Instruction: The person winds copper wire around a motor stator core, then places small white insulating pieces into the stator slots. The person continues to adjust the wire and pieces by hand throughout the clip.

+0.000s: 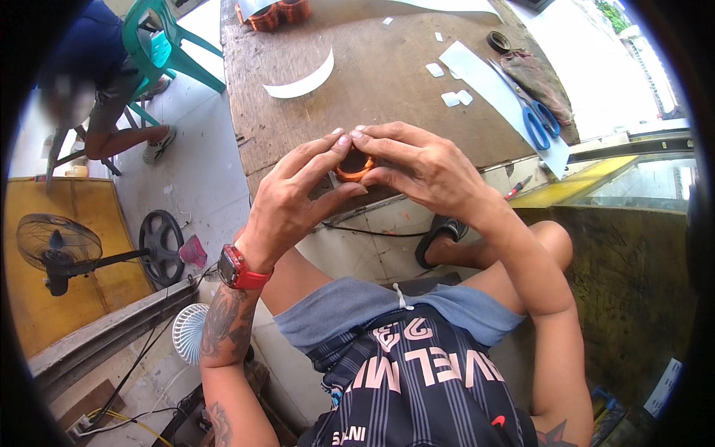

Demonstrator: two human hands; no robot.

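My left hand (292, 186) and my right hand (432, 165) are curled around a small ring-shaped copper coil (354, 176) at the near edge of the wooden table (298, 123). Its orange-brown rim faces me and its middle looks dark. The fingertips of both hands meet at its far side. My right thumb presses on the ring's right edge, while my left thumb lies along its near left. Fingers cover much of the coil. A curved strip of white paper (302, 80) lies beyond my left hand.
Blue-handled scissors (538, 123) rest on a long white sheet (484, 82) at right, beside a dark cloth (538, 83) and a tape roll (498, 42). Several white paper pieces (451, 98) lie nearby. More copper coils (287, 15) sit far left. A person (112, 97) is beside a green chair (160, 52).
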